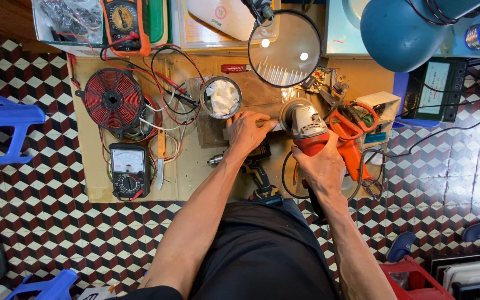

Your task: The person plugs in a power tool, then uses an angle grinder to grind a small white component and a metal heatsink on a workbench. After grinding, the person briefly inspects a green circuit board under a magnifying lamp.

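The right hand was wrapped around the red body of an angle grinder, its fingers closed tight on the grip, with the grey gear head and disc end pointing away from the person toward the middle of the board. The left hand lay flat and pressed down on a small pale workpiece just beside the grinder's head; its fingers were curled over the piece, pinning it to a wooden block on the table. The disc sat at or very near the end of the piece, though whether it was touching could not be told, and no sparks or dust showed.

Judged from this, the work looked to be at the grinding stage itself: the piece was clamped by hand and the tool brought to it, but how much had already been ground off was hidden under the hand.

Around them, a round metal tin with white scraps stood just beyond the left hand, and a magnifier lens on an arm hung above the grinder. A red wire coil and an analogue meter lay well to the left, an orange digital meter at the far edge. A cordless drill lay between the forearms, and orange-handled snips rested beside the right hand
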